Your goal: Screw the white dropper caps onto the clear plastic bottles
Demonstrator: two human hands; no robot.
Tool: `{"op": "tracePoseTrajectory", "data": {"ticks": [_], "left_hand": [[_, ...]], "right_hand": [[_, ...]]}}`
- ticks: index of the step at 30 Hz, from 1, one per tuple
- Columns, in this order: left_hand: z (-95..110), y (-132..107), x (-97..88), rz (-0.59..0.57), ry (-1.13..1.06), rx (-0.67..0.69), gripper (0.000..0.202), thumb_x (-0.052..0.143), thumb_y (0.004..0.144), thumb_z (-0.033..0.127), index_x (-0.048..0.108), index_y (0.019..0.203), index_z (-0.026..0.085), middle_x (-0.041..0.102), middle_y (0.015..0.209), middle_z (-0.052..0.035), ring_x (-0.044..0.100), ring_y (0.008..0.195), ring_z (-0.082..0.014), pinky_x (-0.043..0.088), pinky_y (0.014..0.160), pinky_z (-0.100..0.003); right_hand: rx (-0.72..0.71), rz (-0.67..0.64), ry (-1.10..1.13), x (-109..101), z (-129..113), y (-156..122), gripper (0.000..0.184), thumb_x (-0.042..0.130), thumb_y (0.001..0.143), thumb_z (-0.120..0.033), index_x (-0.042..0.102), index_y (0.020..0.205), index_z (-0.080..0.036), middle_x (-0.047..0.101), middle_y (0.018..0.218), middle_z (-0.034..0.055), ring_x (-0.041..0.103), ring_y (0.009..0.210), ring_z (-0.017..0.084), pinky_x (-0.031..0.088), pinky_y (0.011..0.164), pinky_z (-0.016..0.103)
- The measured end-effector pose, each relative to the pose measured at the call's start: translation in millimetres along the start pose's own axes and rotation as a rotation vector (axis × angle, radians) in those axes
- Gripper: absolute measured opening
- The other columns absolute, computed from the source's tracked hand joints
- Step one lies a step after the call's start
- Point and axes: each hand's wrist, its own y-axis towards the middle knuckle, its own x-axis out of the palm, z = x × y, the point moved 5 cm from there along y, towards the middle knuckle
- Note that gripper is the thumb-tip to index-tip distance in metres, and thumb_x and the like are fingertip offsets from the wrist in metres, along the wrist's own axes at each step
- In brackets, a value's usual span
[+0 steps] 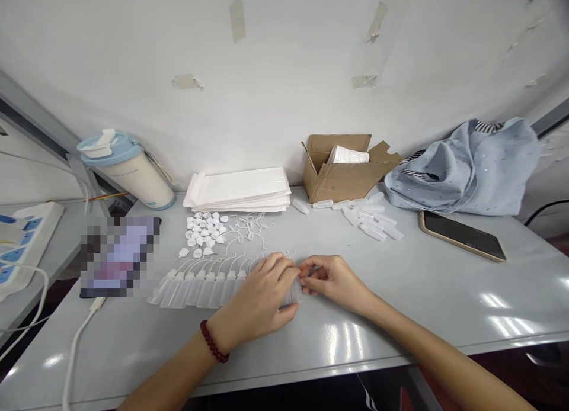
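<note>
A row of small translucent plastic bottles (204,291) lies side by side on the table, with thin white looped straps (217,258) at their necks. My left hand (269,286) lies across the right end of the row, its fingers and thumb closed around the last bottle (295,291). Close against it, my right hand (331,279) pinches at the neck of that bottle; what sits between its fingertips is hidden. Small white caps (205,226) are clustered behind the row, beside a tangle of loose white straps (249,226).
More loose bottles (371,215) lie before an open cardboard box (344,183). White envelopes (240,189) are stacked by the wall. Around the edges are a tumbler (137,174), a blurred phone (124,254) with a cable, another phone (462,236) and a blue cloth bag (480,168).
</note>
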Motion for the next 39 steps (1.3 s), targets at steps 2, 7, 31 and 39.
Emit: {"op": "tracePoseTrajectory", "data": {"ticks": [2, 7, 31, 39], "left_hand": [[0.1, -0.7, 0.0, 0.004, 0.006, 0.000, 0.033, 0.058, 0.079, 0.019, 0.051, 0.111, 0.017, 0.056, 0.110, -0.0103, 0.045, 0.114, -0.0288, 0.045, 0.095, -0.045], [0.8, -1.9, 0.9, 0.005, 0.009, 0.010, 0.033, 0.057, 0.079, 0.018, 0.051, 0.111, 0.016, 0.055, 0.111, -0.0105, 0.044, 0.114, -0.0284, 0.043, 0.097, -0.045], [-54.7, -3.5, -27.9, 0.324, 0.140, -0.241, 0.027, 0.033, 0.094, 0.018, 0.058, 0.104, 0.012, 0.057, 0.111, -0.0118, 0.043, 0.115, -0.0270, 0.042, 0.098, -0.049], [-66.8, 15.2, -25.5, 0.216, 0.284, -0.249, 0.031, 0.036, 0.094, 0.024, 0.061, 0.108, 0.013, 0.052, 0.133, -0.0128, 0.033, 0.132, -0.0355, 0.039, 0.100, -0.057]], "right_hand": [[0.004, 0.001, 0.003, -0.2, -0.2, -0.2, 0.008, 0.060, 0.070, -0.018, 0.062, 0.078, -0.017, 0.064, 0.062, -0.0023, 0.061, 0.055, 0.013, 0.050, 0.058, 0.027], [0.000, 0.004, 0.002, -0.6, -0.5, 0.0, 0.010, 0.059, 0.071, -0.017, 0.063, 0.080, -0.016, 0.064, 0.062, -0.0019, 0.062, 0.056, 0.012, 0.050, 0.058, 0.026], [-0.102, 0.362, -0.224, -66.5, 5.2, 8.8, 0.024, 0.059, 0.080, -0.037, 0.065, 0.089, -0.016, 0.071, 0.083, 0.0068, 0.067, 0.067, 0.018, 0.053, 0.063, 0.032], [-0.171, 0.685, -0.454, -116.7, -0.2, 3.2, 0.024, 0.057, 0.077, -0.037, 0.067, 0.085, -0.017, 0.072, 0.083, 0.0084, 0.064, 0.066, 0.020, 0.051, 0.061, 0.033]]}}
